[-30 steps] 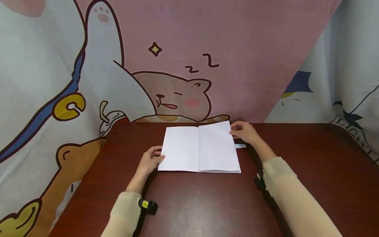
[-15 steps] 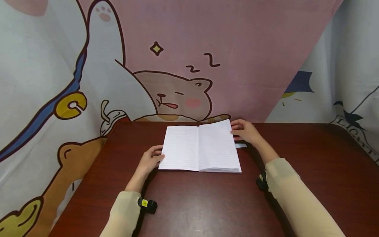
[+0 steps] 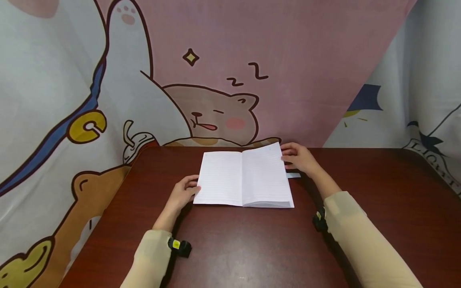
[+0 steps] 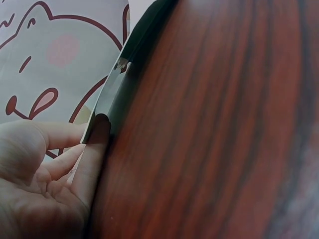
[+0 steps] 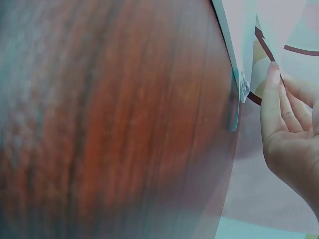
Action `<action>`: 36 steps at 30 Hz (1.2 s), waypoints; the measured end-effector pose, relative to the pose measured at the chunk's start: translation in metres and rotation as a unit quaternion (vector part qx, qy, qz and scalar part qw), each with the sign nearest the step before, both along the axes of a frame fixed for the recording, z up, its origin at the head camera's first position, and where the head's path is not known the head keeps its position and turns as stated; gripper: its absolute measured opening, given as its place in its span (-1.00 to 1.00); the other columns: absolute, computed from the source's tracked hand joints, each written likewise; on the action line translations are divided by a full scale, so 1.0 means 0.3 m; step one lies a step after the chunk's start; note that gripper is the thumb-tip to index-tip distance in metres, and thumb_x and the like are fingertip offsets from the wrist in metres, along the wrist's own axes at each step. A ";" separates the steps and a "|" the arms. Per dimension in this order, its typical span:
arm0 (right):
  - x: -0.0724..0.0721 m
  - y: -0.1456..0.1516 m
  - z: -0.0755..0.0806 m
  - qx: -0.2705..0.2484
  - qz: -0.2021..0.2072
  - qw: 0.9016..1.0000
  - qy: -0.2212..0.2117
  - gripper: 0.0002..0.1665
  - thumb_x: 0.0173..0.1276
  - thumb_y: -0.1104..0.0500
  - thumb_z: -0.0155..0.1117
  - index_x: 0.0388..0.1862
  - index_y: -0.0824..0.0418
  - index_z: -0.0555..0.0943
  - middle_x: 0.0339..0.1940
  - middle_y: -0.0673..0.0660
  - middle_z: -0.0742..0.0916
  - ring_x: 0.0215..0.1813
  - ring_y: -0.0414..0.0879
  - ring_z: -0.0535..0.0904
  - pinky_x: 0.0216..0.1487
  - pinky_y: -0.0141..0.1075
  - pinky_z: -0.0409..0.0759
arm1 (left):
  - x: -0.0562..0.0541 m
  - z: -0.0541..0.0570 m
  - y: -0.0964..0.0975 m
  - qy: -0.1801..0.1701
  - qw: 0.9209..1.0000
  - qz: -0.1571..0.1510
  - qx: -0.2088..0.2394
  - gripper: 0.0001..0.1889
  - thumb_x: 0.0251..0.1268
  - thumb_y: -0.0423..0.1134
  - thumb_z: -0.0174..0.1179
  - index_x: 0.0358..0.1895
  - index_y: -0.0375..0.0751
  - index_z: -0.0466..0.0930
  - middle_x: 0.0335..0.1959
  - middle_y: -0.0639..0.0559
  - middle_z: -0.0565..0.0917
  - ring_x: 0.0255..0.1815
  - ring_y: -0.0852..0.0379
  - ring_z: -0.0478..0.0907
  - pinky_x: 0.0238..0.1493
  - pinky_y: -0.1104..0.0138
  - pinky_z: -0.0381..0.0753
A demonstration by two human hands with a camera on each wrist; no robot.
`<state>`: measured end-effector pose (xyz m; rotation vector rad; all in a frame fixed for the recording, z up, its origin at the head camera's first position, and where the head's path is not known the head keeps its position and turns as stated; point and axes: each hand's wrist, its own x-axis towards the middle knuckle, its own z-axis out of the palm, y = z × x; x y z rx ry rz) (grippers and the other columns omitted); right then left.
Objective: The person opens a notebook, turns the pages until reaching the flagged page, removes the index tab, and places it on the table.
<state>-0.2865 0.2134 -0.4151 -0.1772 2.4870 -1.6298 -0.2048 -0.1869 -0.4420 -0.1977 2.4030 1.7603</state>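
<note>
An open notebook (image 3: 223, 180) with white lined pages lies on the dark red wooden table. My left hand (image 3: 183, 193) holds its left edge. In the left wrist view, thumb and fingers sit on either side of the cover edge (image 4: 102, 97). At the far right corner, my right hand (image 3: 299, 159) pinches the right page (image 3: 264, 176) by its outer edge. That page stands slightly lifted, with a gap showing over the sheets below at its near edge. The right wrist view shows the raised page (image 5: 281, 25) between thumb and fingers.
A pale blue strip (image 3: 293, 175) sticks out from under the notebook's right side. Behind the table (image 3: 230, 248) hangs a cloth (image 3: 295, 72) printed with cartoon animals. Small black devices (image 3: 181, 247) are strapped at both wrists.
The right page's far corner has risen slightly with my right hand, and the gap at its near edge has widened. My left hand keeps its place at the left edge.
</note>
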 end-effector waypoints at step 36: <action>0.024 -0.024 0.037 -0.012 0.022 1.000 0.019 -0.40 0.49 0.29 0.16 0.45 0.36 0.29 0.27 0.45 0.55 -0.13 -0.20 0.65 -0.04 -0.10 0.72 | 0.000 0.003 -0.001 0.002 1.000 -0.003 -0.004 -0.53 0.44 -0.37 0.14 0.38 -0.24 0.40 0.16 -0.31 0.57 -0.16 0.14 0.60 -0.19 0.34 0.65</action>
